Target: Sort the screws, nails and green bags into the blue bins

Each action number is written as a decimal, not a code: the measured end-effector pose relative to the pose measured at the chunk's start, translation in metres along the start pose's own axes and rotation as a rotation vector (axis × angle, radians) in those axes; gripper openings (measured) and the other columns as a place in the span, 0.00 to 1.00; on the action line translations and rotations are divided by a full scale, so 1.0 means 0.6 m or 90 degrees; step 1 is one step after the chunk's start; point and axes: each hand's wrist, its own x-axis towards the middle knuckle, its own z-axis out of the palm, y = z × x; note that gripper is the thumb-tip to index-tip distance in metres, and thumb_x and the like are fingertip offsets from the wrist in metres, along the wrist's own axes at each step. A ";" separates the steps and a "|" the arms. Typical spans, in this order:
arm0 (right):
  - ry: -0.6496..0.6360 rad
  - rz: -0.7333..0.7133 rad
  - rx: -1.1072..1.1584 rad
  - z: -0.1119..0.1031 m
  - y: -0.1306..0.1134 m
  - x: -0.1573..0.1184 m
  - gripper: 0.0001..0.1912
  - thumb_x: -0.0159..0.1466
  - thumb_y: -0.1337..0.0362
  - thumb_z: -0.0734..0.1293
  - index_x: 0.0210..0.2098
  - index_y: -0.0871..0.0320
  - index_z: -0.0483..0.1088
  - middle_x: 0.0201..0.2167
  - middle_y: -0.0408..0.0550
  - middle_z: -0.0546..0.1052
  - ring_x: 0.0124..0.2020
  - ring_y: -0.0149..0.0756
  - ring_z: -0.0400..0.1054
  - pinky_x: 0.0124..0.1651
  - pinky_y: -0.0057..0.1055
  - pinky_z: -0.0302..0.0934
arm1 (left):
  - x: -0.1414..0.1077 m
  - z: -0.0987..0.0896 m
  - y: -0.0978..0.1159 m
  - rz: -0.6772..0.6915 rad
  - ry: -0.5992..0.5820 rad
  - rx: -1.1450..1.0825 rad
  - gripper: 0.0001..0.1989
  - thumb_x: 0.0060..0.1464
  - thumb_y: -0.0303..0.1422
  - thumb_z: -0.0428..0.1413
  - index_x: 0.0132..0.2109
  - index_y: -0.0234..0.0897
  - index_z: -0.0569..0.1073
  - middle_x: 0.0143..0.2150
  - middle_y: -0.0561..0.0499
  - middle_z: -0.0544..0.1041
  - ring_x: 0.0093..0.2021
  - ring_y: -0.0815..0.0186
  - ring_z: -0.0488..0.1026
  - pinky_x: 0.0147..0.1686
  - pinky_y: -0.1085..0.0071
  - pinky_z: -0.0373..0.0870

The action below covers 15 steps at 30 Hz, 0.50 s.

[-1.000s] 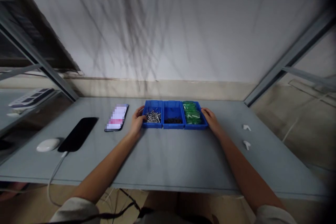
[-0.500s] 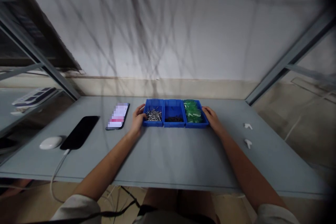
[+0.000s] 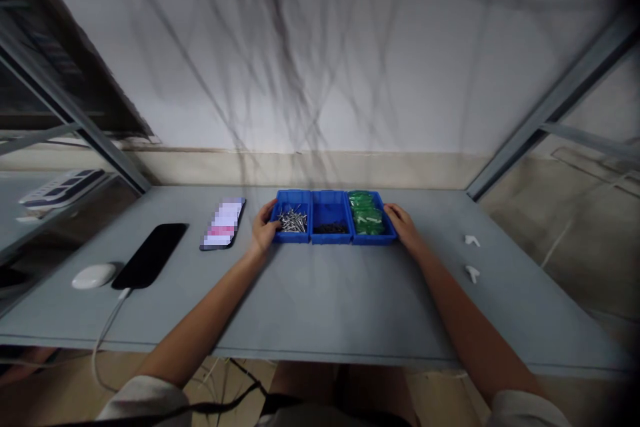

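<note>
Our forearms reach out over the grey bench [image 3: 320,300]. Our left hand [image 3: 263,230] is curled against the left end of three blue bins [image 3: 331,196] standing side by side, and our right hand [image 3: 404,227] lies with its fingers against the far right end; we cannot tell whether either hand grips the bins or only touches them. The left bin carries silver metal fasteners [image 3: 293,220], the middle one dark small parts [image 3: 330,228], the right one green packets [image 3: 367,213]. Left of the bins lie a pixelated flat device [image 3: 223,223], a black phone [image 3: 150,255] with a white cable [image 3: 103,327], and a white mouse [image 3: 93,275]. To the right sit two small white pieces [image 3: 472,241]. Behind the bench rises a pale wall [image 3: 320,47].
</note>
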 end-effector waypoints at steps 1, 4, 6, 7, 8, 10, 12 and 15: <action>0.000 -0.001 -0.001 0.000 -0.001 0.000 0.23 0.56 0.40 0.62 0.35 0.53 0.72 0.37 0.50 0.78 0.43 0.48 0.70 0.50 0.43 0.63 | 0.000 0.000 -0.001 0.000 0.000 -0.002 0.36 0.34 0.18 0.54 0.55 0.38 0.73 0.56 0.46 0.75 0.59 0.55 0.69 0.59 0.60 0.65; -0.001 -0.004 0.001 0.000 -0.002 -0.001 0.24 0.56 0.39 0.62 0.35 0.53 0.71 0.36 0.50 0.78 0.42 0.47 0.70 0.49 0.42 0.63 | -0.001 0.002 0.000 0.005 0.008 -0.006 0.32 0.37 0.21 0.58 0.54 0.38 0.74 0.55 0.45 0.76 0.58 0.55 0.70 0.60 0.59 0.63; 0.000 -0.005 0.006 0.000 -0.002 -0.001 0.24 0.56 0.39 0.62 0.34 0.53 0.72 0.36 0.50 0.78 0.42 0.47 0.70 0.49 0.42 0.63 | -0.002 0.004 0.002 0.010 0.019 -0.004 0.29 0.39 0.24 0.62 0.52 0.39 0.75 0.54 0.45 0.76 0.58 0.55 0.70 0.60 0.60 0.63; -0.001 -0.003 0.009 0.000 -0.002 -0.002 0.25 0.56 0.38 0.62 0.35 0.53 0.72 0.36 0.50 0.78 0.43 0.47 0.70 0.50 0.42 0.63 | -0.003 0.005 0.004 0.011 0.022 -0.005 0.27 0.39 0.25 0.63 0.51 0.39 0.75 0.54 0.45 0.76 0.57 0.55 0.71 0.60 0.60 0.64; -0.001 -0.002 0.010 0.000 -0.001 -0.001 0.25 0.56 0.38 0.63 0.35 0.53 0.72 0.36 0.50 0.78 0.43 0.47 0.70 0.50 0.42 0.63 | -0.004 0.006 0.005 0.011 0.022 -0.008 0.27 0.40 0.26 0.64 0.51 0.39 0.76 0.54 0.45 0.76 0.57 0.55 0.71 0.59 0.60 0.64; 0.000 -0.001 0.010 0.000 -0.001 -0.001 0.26 0.56 0.37 0.63 0.35 0.53 0.72 0.36 0.49 0.78 0.43 0.48 0.70 0.50 0.43 0.63 | -0.006 0.008 0.008 0.009 0.020 -0.014 0.26 0.40 0.28 0.65 0.51 0.39 0.76 0.54 0.45 0.77 0.57 0.55 0.71 0.59 0.60 0.65; 0.001 0.000 0.008 -0.001 -0.001 -0.001 0.26 0.56 0.37 0.63 0.35 0.53 0.72 0.36 0.49 0.78 0.43 0.47 0.70 0.50 0.43 0.63 | -0.008 0.009 0.010 0.003 0.027 -0.022 0.26 0.41 0.29 0.66 0.51 0.39 0.76 0.54 0.44 0.76 0.57 0.55 0.71 0.59 0.60 0.64; -0.002 0.000 0.006 -0.001 -0.001 -0.001 0.25 0.56 0.37 0.63 0.35 0.53 0.72 0.36 0.49 0.78 0.43 0.47 0.70 0.50 0.42 0.63 | -0.008 0.010 0.011 -0.006 0.033 -0.027 0.25 0.42 0.30 0.66 0.51 0.39 0.76 0.55 0.44 0.76 0.58 0.56 0.70 0.60 0.60 0.63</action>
